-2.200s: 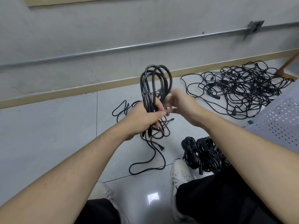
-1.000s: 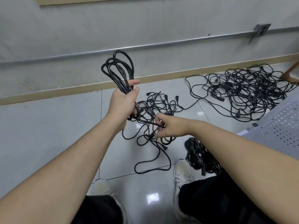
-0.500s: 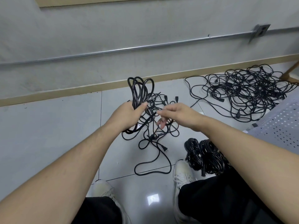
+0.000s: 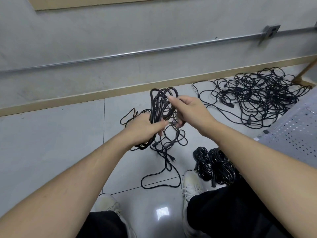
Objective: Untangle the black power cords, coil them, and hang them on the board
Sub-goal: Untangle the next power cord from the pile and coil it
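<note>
Two hands grip one upright cord coil point(image 4: 160, 107): left hand point(image 4: 144, 127) wrapping, right hand point(image 4: 190, 110) seemingly pinching

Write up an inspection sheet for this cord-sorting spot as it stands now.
Surface: grey tiled floor, glossy, a light reflected near the shoes.
Job's things: partly coiled cord held up; loose tail trailing on the floor; two finished coils by the right shoe; tangled pile near the wall.
Clutter: nothing seen.
Grippers: left hand grips the coil's middle; right hand pinches a loop at its top.
Cables: all black; one plug lies on the floor.
Surroundings: wall conduit, wooden baseboard, perforated board at right.
</note>
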